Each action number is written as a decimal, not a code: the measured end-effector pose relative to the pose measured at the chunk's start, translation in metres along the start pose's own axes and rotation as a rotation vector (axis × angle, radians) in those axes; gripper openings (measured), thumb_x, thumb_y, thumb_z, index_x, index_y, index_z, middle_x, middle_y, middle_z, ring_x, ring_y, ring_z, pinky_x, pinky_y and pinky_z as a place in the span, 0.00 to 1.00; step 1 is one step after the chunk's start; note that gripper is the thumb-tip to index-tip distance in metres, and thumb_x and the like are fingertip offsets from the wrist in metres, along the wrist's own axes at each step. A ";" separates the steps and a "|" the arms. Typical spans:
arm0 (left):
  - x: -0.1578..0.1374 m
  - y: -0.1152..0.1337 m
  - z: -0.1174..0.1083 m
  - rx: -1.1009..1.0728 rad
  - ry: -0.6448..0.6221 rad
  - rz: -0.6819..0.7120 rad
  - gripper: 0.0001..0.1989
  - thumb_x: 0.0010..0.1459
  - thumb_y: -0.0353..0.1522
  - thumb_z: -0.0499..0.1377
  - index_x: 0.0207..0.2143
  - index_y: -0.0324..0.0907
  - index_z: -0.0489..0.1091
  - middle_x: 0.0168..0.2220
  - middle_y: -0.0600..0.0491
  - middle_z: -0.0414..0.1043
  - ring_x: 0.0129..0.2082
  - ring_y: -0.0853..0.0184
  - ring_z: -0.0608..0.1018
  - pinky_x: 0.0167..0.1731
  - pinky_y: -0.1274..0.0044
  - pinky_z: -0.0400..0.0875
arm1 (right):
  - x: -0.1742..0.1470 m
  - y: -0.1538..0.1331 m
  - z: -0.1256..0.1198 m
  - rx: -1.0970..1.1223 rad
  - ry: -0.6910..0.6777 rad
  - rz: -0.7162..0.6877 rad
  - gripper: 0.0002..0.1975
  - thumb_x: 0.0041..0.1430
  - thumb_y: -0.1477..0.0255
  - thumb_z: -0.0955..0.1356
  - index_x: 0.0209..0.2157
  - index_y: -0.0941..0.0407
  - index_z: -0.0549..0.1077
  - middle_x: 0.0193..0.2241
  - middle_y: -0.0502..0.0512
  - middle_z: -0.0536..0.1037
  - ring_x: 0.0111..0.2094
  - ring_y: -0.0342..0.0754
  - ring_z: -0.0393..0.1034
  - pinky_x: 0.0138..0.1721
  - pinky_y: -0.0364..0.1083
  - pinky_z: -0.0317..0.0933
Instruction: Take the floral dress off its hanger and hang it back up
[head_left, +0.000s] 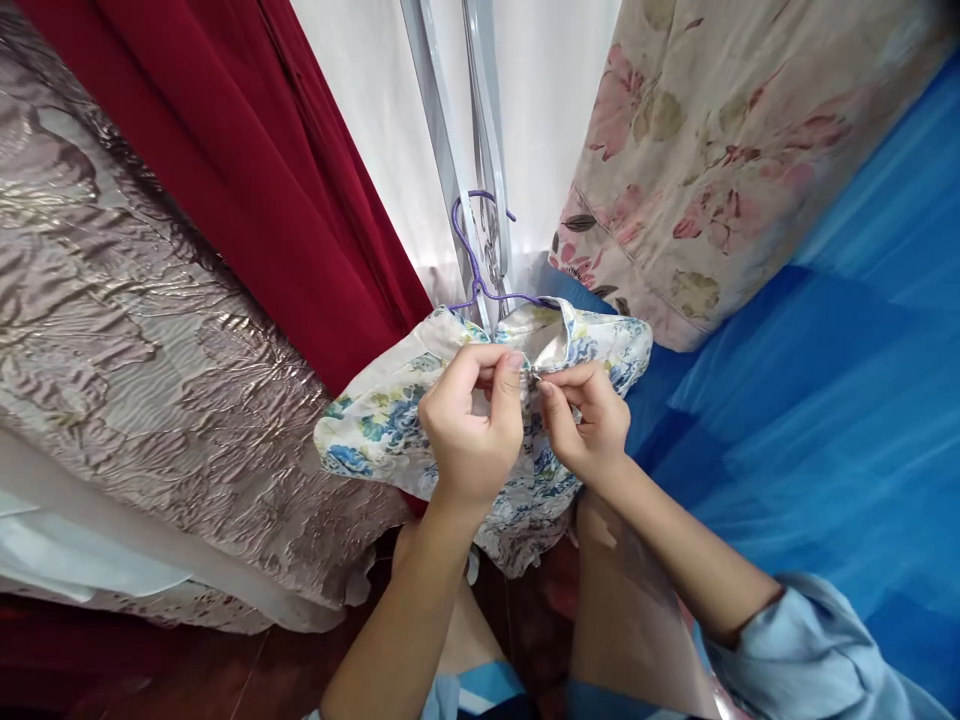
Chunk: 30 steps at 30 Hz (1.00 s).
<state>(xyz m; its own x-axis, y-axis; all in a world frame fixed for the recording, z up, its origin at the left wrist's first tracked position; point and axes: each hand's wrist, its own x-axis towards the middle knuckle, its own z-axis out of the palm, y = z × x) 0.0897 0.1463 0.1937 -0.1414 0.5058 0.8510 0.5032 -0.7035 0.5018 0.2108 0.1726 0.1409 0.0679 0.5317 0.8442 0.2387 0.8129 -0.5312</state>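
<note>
A white blouse with blue, green and yellow flowers hangs in front of me on a purple hanger. At the middle of its neckline, my left hand pinches the collar edge between thumb and forefinger. My right hand is closed in a pinch just to the right, on the other collar edge. Between the fingertips sits a small shiny fastener, too small to make out its kind. Both hands cover part of the blouse front.
Grey metal bars rise behind the hanger. To the left hang a dark red cloth and a textured pinkish-silver fabric. On the right are a beige floral cloth and blue fabric. Dark floor tiles show below.
</note>
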 end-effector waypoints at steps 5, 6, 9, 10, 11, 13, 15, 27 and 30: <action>0.000 -0.002 0.001 -0.032 -0.005 -0.044 0.06 0.66 0.31 0.58 0.35 0.38 0.71 0.28 0.55 0.73 0.30 0.71 0.78 0.32 0.79 0.73 | -0.012 0.000 0.007 -0.003 0.070 0.111 0.01 0.65 0.73 0.66 0.38 0.53 0.68 0.20 0.47 0.75 0.19 0.43 0.68 0.22 0.44 0.60; -0.001 -0.003 0.001 -0.041 -0.010 -0.052 0.06 0.66 0.31 0.58 0.36 0.38 0.71 0.29 0.55 0.73 0.30 0.71 0.78 0.33 0.79 0.73 | -0.013 0.000 0.008 0.001 0.078 0.132 0.01 0.66 0.72 0.66 0.38 0.53 0.68 0.20 0.47 0.75 0.19 0.43 0.68 0.22 0.43 0.60; -0.002 -0.004 0.001 -0.053 -0.038 -0.068 0.06 0.67 0.31 0.57 0.36 0.38 0.70 0.29 0.54 0.73 0.31 0.71 0.78 0.34 0.78 0.73 | -0.012 -0.003 0.008 0.072 0.078 0.191 0.03 0.66 0.70 0.66 0.38 0.54 0.67 0.21 0.47 0.74 0.20 0.42 0.67 0.23 0.43 0.59; -0.002 -0.004 0.002 -0.058 -0.058 -0.067 0.06 0.67 0.31 0.57 0.36 0.39 0.70 0.30 0.54 0.73 0.31 0.71 0.78 0.35 0.78 0.73 | -0.010 -0.004 0.007 0.122 0.063 0.224 0.04 0.66 0.69 0.67 0.38 0.54 0.67 0.20 0.46 0.73 0.19 0.41 0.66 0.23 0.42 0.59; -0.002 -0.005 0.003 -0.065 -0.086 -0.062 0.06 0.67 0.31 0.56 0.36 0.39 0.70 0.30 0.54 0.73 0.32 0.71 0.78 0.36 0.78 0.73 | -0.008 -0.006 0.006 0.181 0.038 0.271 0.05 0.65 0.68 0.67 0.38 0.55 0.68 0.19 0.45 0.71 0.19 0.41 0.65 0.22 0.42 0.59; -0.003 -0.006 0.005 -0.083 -0.147 -0.044 0.06 0.67 0.31 0.56 0.36 0.39 0.70 0.31 0.54 0.73 0.32 0.71 0.77 0.37 0.78 0.73 | -0.002 -0.009 0.002 0.309 -0.025 0.405 0.08 0.64 0.66 0.68 0.37 0.55 0.68 0.16 0.42 0.67 0.16 0.39 0.60 0.20 0.41 0.57; -0.005 -0.006 0.006 -0.093 -0.185 -0.020 0.04 0.66 0.30 0.57 0.36 0.39 0.70 0.31 0.54 0.73 0.33 0.71 0.77 0.37 0.77 0.72 | 0.004 -0.010 -0.003 0.432 -0.090 0.542 0.10 0.63 0.63 0.69 0.35 0.55 0.67 0.14 0.41 0.65 0.14 0.38 0.57 0.18 0.40 0.53; -0.002 -0.004 0.002 -0.179 -0.086 -0.048 0.06 0.66 0.32 0.57 0.35 0.40 0.69 0.30 0.54 0.70 0.30 0.71 0.74 0.33 0.78 0.71 | 0.002 -0.023 -0.001 0.565 -0.200 0.665 0.12 0.62 0.64 0.70 0.36 0.59 0.70 0.14 0.39 0.58 0.16 0.36 0.46 0.18 0.39 0.42; 0.002 -0.002 -0.001 -0.211 -0.051 -0.039 0.07 0.67 0.32 0.56 0.34 0.41 0.69 0.29 0.55 0.69 0.29 0.72 0.74 0.32 0.79 0.70 | -0.004 -0.018 0.004 0.472 -0.214 0.713 0.13 0.62 0.62 0.69 0.36 0.59 0.70 0.13 0.38 0.56 0.16 0.36 0.43 0.18 0.39 0.39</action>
<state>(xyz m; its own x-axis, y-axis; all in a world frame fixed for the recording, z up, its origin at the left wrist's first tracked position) 0.0878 0.1483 0.1948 -0.1118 0.5554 0.8240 0.3080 -0.7690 0.5601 0.2028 0.1571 0.1467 -0.1460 0.9447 0.2937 -0.2194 0.2585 -0.9408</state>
